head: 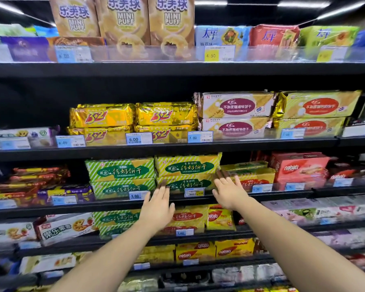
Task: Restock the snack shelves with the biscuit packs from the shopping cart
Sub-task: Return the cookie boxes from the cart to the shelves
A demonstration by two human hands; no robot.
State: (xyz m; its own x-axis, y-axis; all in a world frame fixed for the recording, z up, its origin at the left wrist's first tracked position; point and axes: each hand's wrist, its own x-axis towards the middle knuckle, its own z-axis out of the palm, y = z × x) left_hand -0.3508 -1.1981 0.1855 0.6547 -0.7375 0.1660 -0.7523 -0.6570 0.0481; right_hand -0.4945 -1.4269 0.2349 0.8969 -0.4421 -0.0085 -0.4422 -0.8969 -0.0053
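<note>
Biscuit packs point(188, 166), yellow-striped, two stacked: on the shelf point(105, 206) just right of the 5.00 price tag point(135, 195). Left hand point(158, 205) and right hand point(230, 192) right of that tag, fingers point(163, 192) straight, holding nothing, flanking the lower pack point(188, 183). Stack judged placed; shopping cart unseen, remainder unknown.

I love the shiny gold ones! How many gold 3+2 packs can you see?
4, on the second shelf down: left upper pack, left lower pack, right upper pack, right lower pack. More may be hidden behind them.
</note>
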